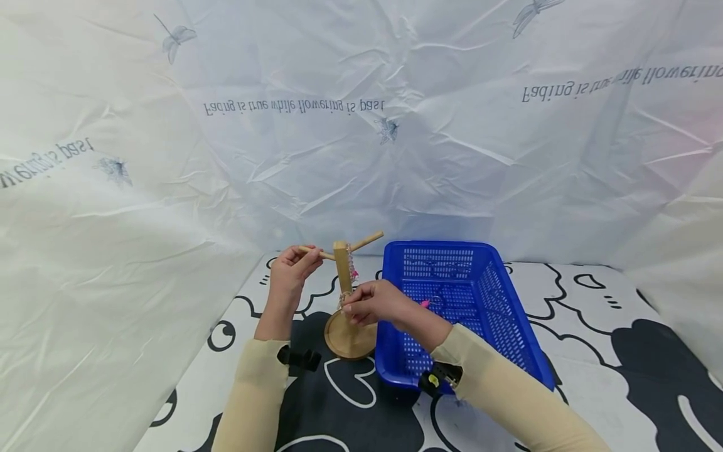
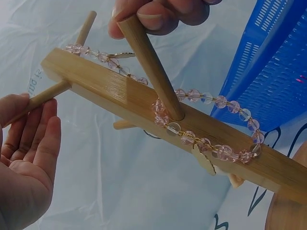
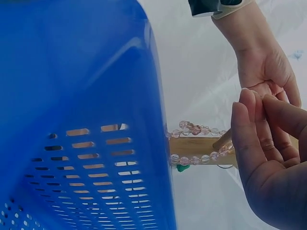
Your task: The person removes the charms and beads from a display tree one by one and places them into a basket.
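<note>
Head view: a wooden stand (image 1: 342, 273) is upright on the table (image 1: 350, 417), its round base (image 1: 339, 342) just beside the left rim of a blue basket (image 1: 440, 243), whose far end lies near the table's far edge. The left hand (image 1: 292, 270) pinches the left upper peg (image 1: 326, 255). On the other side of the post, an upper bracelet (image 1: 351, 263) hangs from the right upper peg (image 1: 368, 240). The right hand (image 1: 381, 302) is lower, in front of the post.

Left wrist view: the left thumb lies over the peg with the fingers beneath, a firm enough hold, it seems, to stop the stand turning. A lower bracelet (image 2: 224, 153) of pink and clear beads loops around the lower peg (image 2: 153, 67) and hangs along the post, a leaf charm (image 2: 205, 160) at its edge. The right fingers are bent close at that peg's tip; whether they grip it cannot be told. For neat work, the beads should sit right at the peg's root, eased in lightly without stretching the cord, the charm free of the post.

Right wrist view: the right thumb and fingertips come nearly together, hiding the peg's tip; nothing certain shows between them. The bracelet's beads run along both sides of the post, beyond the basket's rim, so the wrist is best held clear of that rim.
</note>
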The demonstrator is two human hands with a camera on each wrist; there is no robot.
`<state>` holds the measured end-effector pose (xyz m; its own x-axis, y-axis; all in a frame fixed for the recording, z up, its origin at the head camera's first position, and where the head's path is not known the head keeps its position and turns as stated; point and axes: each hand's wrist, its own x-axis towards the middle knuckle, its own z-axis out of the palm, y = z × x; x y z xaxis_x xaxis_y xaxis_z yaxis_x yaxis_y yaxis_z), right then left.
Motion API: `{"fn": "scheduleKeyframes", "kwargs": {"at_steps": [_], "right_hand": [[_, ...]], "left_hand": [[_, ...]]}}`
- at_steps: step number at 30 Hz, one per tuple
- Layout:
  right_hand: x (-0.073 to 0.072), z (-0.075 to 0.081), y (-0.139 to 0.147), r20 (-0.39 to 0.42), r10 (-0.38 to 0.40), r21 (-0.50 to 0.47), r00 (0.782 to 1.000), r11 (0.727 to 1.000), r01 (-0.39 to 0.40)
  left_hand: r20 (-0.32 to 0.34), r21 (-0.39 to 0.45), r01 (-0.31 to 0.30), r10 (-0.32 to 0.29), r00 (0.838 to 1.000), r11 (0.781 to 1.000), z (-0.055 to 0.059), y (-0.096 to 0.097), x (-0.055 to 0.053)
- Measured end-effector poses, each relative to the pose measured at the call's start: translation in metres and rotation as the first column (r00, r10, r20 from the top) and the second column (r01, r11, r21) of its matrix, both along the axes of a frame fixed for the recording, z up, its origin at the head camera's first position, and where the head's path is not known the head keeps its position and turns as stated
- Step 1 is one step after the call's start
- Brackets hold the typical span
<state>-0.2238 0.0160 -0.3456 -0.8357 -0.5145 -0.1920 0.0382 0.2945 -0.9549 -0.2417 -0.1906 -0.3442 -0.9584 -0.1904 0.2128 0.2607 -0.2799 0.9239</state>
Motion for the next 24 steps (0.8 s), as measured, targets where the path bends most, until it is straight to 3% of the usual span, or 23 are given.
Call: {"fn": "scheduleKeyframes", "kwargs": {"at_steps": [7, 14, 24], "right_hand": [[-0.003, 0.003, 0.001, 0.005, -0.006, 0.032, 1.0, 0.999, 0.006], [-0.009, 0.009, 0.005, -0.013, -0.08, 0.078, 0.997, 0.994, 0.081], [-0.019, 0.0, 0.009, -0.007, -0.118, 0.074, 0.993, 0.99, 0.118]], "left_hand": [[-0.008, 0.027, 0.014, -0.013, 1.0, 1.0, -0.003, -0.001, -0.001], [0.002, 0.032, 0.019, -0.019, 1.0, 0.999, -0.003, 0.0, -0.002], [0.017, 0.026, 0.016, -0.017, 1.0, 1.0, -0.003, 0.0, -0.002]]}}
